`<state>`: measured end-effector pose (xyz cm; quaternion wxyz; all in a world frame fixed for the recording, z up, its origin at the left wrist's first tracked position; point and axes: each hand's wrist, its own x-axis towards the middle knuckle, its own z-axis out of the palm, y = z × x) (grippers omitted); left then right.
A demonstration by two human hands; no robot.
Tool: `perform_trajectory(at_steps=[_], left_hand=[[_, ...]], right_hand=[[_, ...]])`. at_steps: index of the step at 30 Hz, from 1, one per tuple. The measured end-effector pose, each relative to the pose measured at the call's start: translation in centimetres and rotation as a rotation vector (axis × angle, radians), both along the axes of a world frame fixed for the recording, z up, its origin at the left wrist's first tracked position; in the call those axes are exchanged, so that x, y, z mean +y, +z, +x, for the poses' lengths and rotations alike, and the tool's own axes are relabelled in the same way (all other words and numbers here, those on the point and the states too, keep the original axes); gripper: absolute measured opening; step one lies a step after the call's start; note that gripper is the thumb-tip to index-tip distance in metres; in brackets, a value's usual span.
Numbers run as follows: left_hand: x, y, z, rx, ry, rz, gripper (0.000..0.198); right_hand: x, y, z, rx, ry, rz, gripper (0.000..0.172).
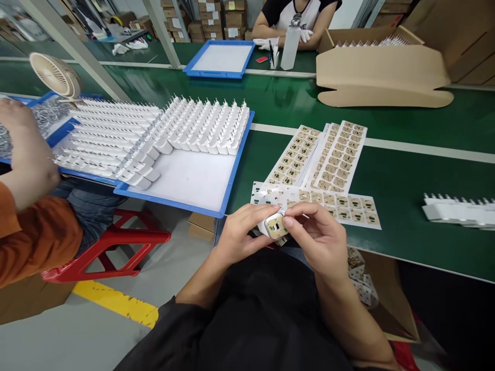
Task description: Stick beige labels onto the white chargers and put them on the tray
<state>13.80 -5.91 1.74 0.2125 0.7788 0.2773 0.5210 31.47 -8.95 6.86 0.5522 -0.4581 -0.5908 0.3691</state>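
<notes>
My left hand (245,229) is wrapped around a small white plug adapter (262,227), its end face turned up toward me. A tan sticker (275,226) with a dark slot and green marks lies over that face. At the sticker's right edge, the thumb and forefinger of my right hand (323,234) are pinched together. Just beyond my hands is a partly used sticker sheet (328,198), its left end peeled bare. More sticker sheets (340,157) are fanned out behind it. The adapter's pins are hidden.
A blue-rimmed tray (228,188) to the left holds rows of white adapters (209,123). More adapters (460,212) lie at the right. A person's arm (29,149) reaches in from the left; another person (296,20) sits opposite, near a bottle (291,46) and a cardboard box (381,69).
</notes>
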Motion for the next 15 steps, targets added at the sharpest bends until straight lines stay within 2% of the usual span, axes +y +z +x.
perform_trajectory(at_steps=[15], left_hand=[[0.15,-0.03,0.03,0.022,0.049,0.064,0.055]], right_hand=[[0.01,-0.02,-0.42,-0.098,-0.049,0.040,0.005]])
